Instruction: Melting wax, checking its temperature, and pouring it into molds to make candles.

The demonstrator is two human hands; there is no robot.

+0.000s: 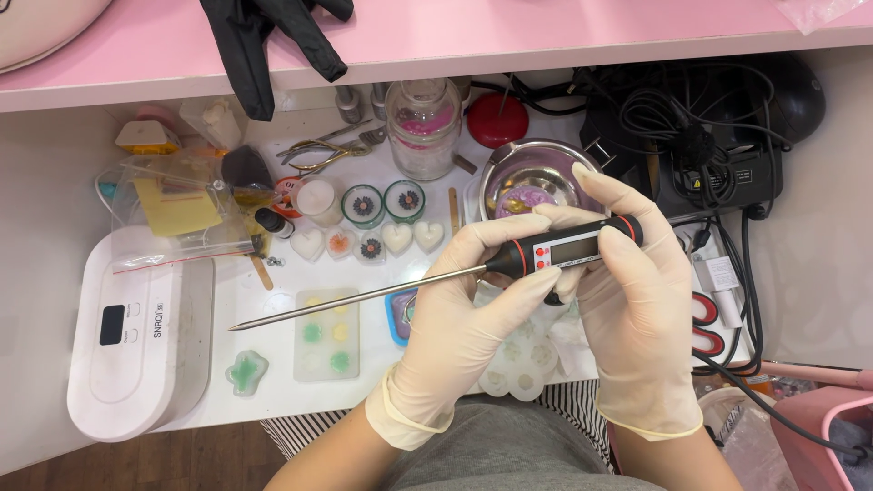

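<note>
**Probe thermometer held in both gloved hands above the desk**

A black digital probe thermometer (509,262) lies almost level between two hands in pale latex gloves, over the middle of the white desk (273,295). The left hand (464,314) is curled under the black handle where the metal probe starts, thumb and fingers pinching it from below and the side. The right hand (632,291) wraps the display end, its thumb pressed on the handle's top and its fingers closed behind it. The thin steel probe runs out to the left and slightly down, its tip free in the air above a clear mould (327,335) with green and yellow flower shapes. Just behind the hands stands a steel bowl (532,177), with a glass jar (424,127) to its left. A white box-shaped device (136,336) sits at the desk's left end.
</note>
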